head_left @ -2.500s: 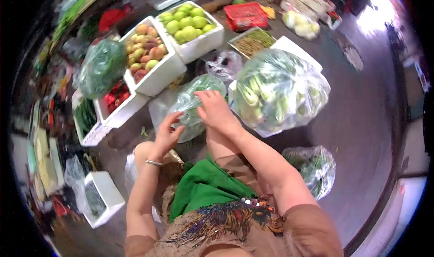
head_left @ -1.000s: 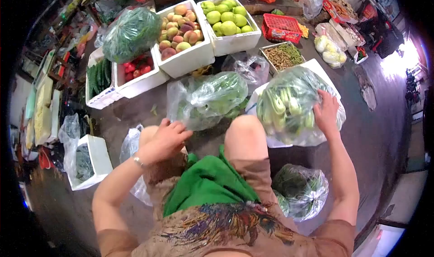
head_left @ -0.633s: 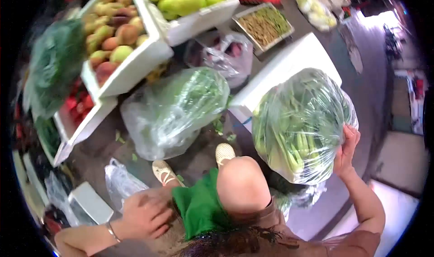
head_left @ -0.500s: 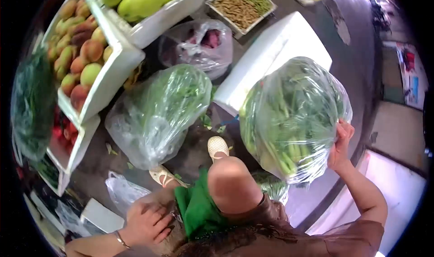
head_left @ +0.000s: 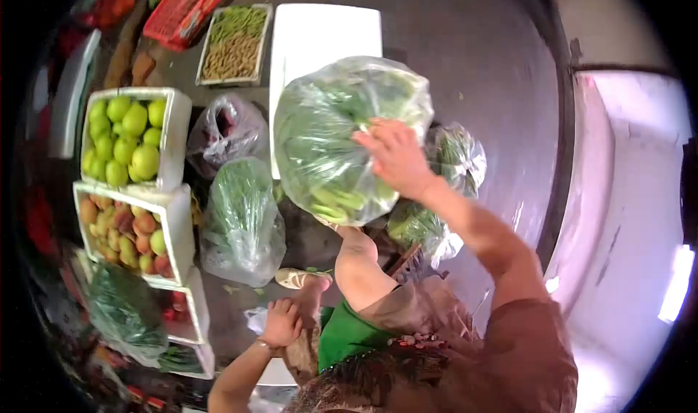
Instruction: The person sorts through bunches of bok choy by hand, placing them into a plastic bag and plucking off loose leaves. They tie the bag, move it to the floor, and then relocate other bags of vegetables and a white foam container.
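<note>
Down on the floor, the apple box (head_left: 177, 126) holds green apples (head_left: 131, 137), the peach box (head_left: 182, 227) holds peaches (head_left: 120, 227), and a tray (head_left: 233, 42) holds beans. The right hand (head_left: 396, 158) holds a clear bag (head_left: 323, 133) of greens up over a white lid (head_left: 320, 35), fingers clamped on the plastic. The left hand (head_left: 282, 322) rests on the leg, fingers curled together.

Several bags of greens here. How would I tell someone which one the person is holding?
Find the flat white foam box at the top middle of the view. Overlapping its lower edge is a big clear bag of pale-stemmed greens, gripped by the right hand. Unlike the bag of leafy greens on the floor beside it, it is rounder and has a hand on it.
</note>
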`<action>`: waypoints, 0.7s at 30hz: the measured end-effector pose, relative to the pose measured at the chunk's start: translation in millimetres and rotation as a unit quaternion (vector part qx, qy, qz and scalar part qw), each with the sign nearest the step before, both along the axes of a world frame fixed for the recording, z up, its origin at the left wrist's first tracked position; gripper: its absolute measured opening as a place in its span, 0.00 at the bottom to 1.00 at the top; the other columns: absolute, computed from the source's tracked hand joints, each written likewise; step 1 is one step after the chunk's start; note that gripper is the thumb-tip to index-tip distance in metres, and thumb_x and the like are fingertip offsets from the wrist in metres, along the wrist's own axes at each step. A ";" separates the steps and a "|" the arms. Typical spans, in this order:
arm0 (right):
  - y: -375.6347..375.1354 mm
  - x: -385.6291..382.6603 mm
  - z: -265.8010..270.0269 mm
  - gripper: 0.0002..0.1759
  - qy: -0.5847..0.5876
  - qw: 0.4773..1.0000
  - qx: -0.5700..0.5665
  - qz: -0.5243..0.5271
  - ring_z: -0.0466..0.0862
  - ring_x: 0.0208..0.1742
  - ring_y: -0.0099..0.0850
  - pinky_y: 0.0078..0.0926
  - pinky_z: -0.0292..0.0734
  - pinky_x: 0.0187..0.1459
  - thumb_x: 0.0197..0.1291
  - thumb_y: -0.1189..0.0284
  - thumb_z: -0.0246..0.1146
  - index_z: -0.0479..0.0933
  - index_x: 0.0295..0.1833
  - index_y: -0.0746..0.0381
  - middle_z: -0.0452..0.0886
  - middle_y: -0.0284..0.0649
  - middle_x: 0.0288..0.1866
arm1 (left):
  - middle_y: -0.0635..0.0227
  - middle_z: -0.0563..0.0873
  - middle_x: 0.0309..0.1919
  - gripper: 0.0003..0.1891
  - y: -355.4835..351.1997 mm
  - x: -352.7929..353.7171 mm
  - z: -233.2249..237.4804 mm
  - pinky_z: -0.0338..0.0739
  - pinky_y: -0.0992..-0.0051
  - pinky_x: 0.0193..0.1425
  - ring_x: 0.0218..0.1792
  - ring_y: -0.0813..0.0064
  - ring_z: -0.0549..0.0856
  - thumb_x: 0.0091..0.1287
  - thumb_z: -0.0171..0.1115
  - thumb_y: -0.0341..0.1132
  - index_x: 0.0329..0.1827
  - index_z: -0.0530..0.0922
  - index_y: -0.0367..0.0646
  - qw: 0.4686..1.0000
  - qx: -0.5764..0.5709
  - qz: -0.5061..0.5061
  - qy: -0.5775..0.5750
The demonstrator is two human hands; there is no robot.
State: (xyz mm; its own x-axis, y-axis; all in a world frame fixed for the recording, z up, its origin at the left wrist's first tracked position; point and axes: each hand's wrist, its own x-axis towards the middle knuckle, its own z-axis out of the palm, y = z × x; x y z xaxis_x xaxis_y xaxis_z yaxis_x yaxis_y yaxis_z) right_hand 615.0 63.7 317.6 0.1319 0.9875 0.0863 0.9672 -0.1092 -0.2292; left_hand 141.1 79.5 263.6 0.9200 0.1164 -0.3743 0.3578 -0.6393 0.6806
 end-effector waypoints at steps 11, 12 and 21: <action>-322.1 -154.2 79.5 0.21 0.405 0.770 -0.227 -0.437 0.78 0.52 0.53 0.41 0.74 0.55 0.54 0.75 0.54 0.75 0.56 0.64 0.78 0.54 0.52 | 0.53 0.80 0.44 0.19 17.5 100.2 99.1 0.76 0.55 0.44 0.41 0.48 0.81 0.59 0.60 0.32 0.55 0.75 0.43 0.999 0.035 0.002 0.038; -349.5 -163.3 76.6 0.20 0.373 0.785 -0.225 -0.441 0.79 0.48 0.54 0.45 0.74 0.52 0.54 0.74 0.54 0.76 0.53 0.64 0.79 0.55 0.47 | 0.53 0.80 0.44 0.19 24.0 124.4 110.9 0.76 0.55 0.43 0.41 0.48 0.81 0.59 0.60 0.30 0.55 0.75 0.42 0.999 0.033 0.003 0.032; -378.6 -85.4 8.8 0.20 0.318 0.746 -0.337 -0.479 0.76 0.57 0.53 0.50 0.69 0.61 0.58 0.72 0.53 0.74 0.57 0.60 0.76 0.54 0.56 | 0.54 0.79 0.41 0.18 57.6 363.4 121.8 0.74 0.58 0.49 0.44 0.49 0.78 0.59 0.65 0.30 0.53 0.75 0.38 0.970 0.186 0.099 -0.122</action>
State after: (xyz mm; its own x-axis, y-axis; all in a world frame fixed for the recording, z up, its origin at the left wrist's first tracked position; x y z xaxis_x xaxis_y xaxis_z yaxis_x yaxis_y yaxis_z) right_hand 529.6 -314.9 326.4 0.6071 0.2054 -0.7677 0.0912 -0.9777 -0.1894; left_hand 504.6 137.1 385.3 0.9217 0.3849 -0.0472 0.3563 -0.7922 0.4955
